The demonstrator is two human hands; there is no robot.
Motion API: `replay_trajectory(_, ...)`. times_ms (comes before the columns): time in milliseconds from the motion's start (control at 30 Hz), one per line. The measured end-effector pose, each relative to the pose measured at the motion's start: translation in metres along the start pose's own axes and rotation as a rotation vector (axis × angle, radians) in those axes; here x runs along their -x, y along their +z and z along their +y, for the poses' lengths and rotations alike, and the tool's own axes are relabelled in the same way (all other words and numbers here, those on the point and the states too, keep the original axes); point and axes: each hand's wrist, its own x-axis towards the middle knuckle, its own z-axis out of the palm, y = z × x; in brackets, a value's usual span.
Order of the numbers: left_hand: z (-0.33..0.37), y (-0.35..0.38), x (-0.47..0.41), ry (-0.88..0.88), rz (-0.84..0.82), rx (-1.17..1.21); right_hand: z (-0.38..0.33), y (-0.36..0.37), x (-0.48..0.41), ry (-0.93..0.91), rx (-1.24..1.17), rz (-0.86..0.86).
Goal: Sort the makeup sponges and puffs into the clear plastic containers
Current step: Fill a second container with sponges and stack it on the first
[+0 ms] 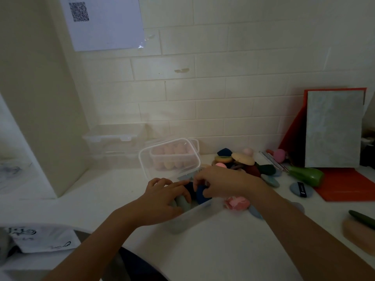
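A clear plastic container [194, 212] stands open at the middle of the white counter, with dark blue and pale green puffs inside. My left hand [162, 199] reaches into it, its fingers curled over a pale green puff [183, 202]. Over the container's right side, my right hand [223, 184] pinches a dark blue puff [203, 194]. Behind it a second clear container [174, 157] holds several pink sponges. A pile of mixed puffs and sponges [242, 161] lies to the right. A pink marbled sponge [237, 202] sits just right of the open container.
An empty lidded clear box [113, 141] stands at the back left. A green bottle [306, 175], a blue-grey puff [302, 190] and an orange folder [349, 185] lie at the right, with a board leaning on the wall. A beige object [359, 236] sits at the right edge.
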Motion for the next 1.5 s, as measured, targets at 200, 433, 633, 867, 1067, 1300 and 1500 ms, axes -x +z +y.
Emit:
replay_trajectory(200, 0.001, -0.001, 0.0, -0.006, -0.003, 0.01, 0.002, 0.0, 0.0, -0.002, -0.086, 0.026)
replay_trajectory(433, 0.004, -0.003, 0.002, -0.027, -0.012, 0.02, 0.006, -0.001, -0.001, -0.03, -0.179, -0.04)
replay_trajectory(633, 0.006, -0.005, 0.002, -0.017, 0.003, 0.022, 0.007, 0.005, -0.004, 0.027, -0.213, 0.012)
replay_trajectory(867, 0.008, -0.016, 0.002, 0.093, 0.032, 0.122, 0.002, 0.014, -0.011, 0.135, -0.25, 0.114)
replay_trajectory(1067, 0.009, -0.011, -0.006, 0.148, 0.077, 0.106, -0.001, 0.015, -0.014, 0.126, -0.173, 0.144)
replay_trajectory(1300, 0.01, -0.007, -0.01, 0.178, 0.115, -0.023, 0.008, 0.007, -0.016, 0.112, -0.25, 0.238)
replay_trajectory(1500, 0.008, -0.004, -0.013, 0.178, 0.115, -0.052, 0.056, -0.03, -0.037, 0.292, -0.352, 0.597)
